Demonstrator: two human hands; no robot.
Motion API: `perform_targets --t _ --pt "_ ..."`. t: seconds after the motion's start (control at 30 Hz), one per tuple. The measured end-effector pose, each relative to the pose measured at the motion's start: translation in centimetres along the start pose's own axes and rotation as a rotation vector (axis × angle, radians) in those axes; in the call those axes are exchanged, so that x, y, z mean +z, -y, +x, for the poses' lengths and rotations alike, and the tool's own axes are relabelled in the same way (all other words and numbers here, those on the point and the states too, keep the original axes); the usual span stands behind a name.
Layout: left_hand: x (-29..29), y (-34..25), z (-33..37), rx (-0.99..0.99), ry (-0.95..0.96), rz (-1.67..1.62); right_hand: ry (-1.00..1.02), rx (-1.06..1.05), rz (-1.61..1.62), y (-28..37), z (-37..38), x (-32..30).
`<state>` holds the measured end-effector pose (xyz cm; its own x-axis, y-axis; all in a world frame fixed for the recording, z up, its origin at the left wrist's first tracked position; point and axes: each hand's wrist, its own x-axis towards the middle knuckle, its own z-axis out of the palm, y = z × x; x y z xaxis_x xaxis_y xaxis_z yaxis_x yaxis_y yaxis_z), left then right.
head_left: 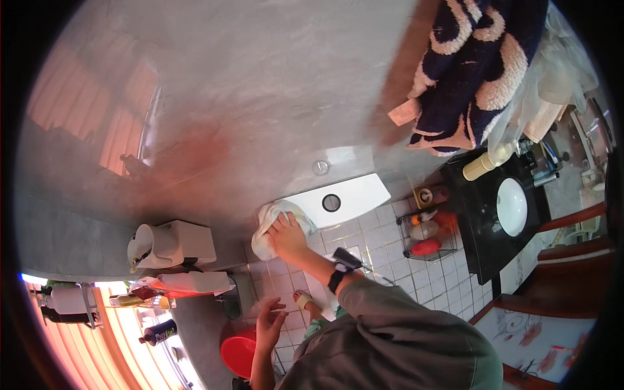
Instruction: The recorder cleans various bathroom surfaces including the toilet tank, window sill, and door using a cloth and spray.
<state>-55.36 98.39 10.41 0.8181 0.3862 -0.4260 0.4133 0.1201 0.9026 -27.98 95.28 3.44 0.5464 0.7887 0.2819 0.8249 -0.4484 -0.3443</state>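
Note:
My right hand [287,237] is closed over a pale, crumpled cloth [265,235]. The cloth lies against the left end of a white toilet tank lid [354,200], which has a round, dark-ringed button [331,203]. A black strap with a small device [344,265] sits on my right wrist. Lower and to the left, my left hand [270,322] hangs with loosely bent fingers apart, holding nothing. It is nearest to a red basin [239,353] on the floor side. The cloth's underside is hidden.
At right, a black counter [478,224] holds a white sink [512,207], with a wire rack of bottles [426,234] beside it. A dark blue and white towel [481,65] hangs above. A white bin [172,246] stands left, near a dark bottle [158,332] by the window.

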Motion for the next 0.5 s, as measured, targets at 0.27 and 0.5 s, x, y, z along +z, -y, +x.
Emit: perform_targets --t 0.27,0.5 --pt "-1.3 0.6 1.8 0.033 0.024 -0.006 -0.193 0.511 -0.269 -18.1 -8.0 -10.5" --pt "-0.1 2.2 1.2 -0.024 -0.014 -0.125 0.115 0.702 -0.421 -9.4 -3.7 -7.1"
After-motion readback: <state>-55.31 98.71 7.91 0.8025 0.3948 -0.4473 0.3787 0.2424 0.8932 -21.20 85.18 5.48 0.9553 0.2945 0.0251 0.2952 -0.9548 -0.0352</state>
